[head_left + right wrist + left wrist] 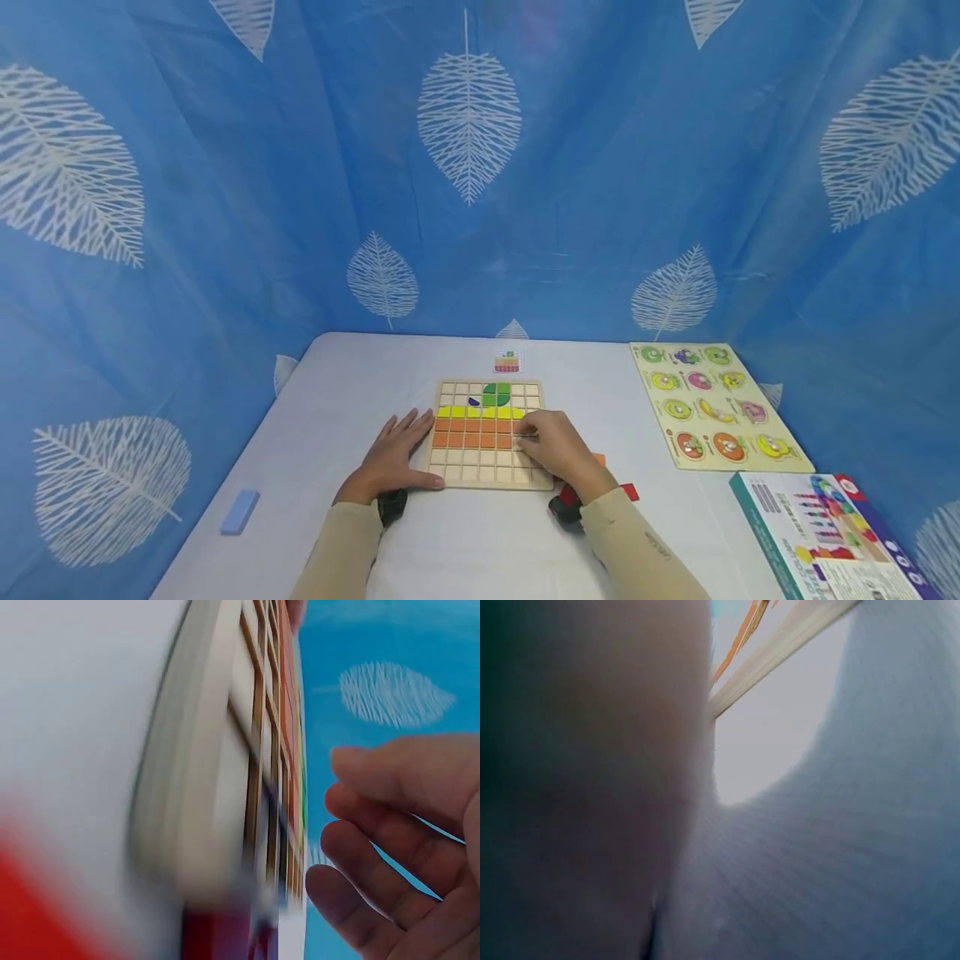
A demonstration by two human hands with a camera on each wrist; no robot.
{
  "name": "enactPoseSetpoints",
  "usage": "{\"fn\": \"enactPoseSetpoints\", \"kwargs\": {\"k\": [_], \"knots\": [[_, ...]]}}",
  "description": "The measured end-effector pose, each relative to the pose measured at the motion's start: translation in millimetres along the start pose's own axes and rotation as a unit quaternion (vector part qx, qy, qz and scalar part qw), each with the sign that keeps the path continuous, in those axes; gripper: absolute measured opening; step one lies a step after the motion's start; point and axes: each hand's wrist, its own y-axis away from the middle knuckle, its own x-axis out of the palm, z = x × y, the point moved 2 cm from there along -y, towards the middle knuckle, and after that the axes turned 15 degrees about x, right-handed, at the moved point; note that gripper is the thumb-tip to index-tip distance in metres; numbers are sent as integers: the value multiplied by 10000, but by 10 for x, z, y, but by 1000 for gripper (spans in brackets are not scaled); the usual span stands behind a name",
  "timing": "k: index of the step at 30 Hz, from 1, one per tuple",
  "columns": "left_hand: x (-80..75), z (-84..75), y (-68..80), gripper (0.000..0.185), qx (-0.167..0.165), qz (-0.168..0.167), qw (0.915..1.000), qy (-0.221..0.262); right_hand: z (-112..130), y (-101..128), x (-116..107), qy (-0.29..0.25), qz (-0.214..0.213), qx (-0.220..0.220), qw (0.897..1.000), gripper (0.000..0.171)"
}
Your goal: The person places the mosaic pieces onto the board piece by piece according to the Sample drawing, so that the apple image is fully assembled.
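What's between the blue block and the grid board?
In the head view, the left hand by the grid board, then bare white tabletop out to the blue block.

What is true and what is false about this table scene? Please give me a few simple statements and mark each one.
1. The left hand is at the left side of the grid board. True.
2. The fruit puzzle board lies to the left of the grid board. False: the fruit puzzle board lies to its right.
3. A small picture card lies beyond the grid board's far edge. True.
4. The blue block sits on the grid board. False: the blue block lies apart from it, on the table, farther left than the left hand.
5. The orange band lies nearer the person than the yellow band. True.
6. The right hand is over the blue block. False: the right hand is at the grid board's right side.
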Motion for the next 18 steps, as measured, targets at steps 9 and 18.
{"fn": "enactPoseSetpoints", "kwargs": {"k": [9, 18], "knots": [[-3, -7, 5, 130, -3, 6, 10000, -66, -644, 343, -443, -219, -355, 1199, 9919, 25], [-8, 4, -3, 130, 65, 24, 10000, 71, -856, 599, -539, -222, 125, 1693, 9852, 42]]}}
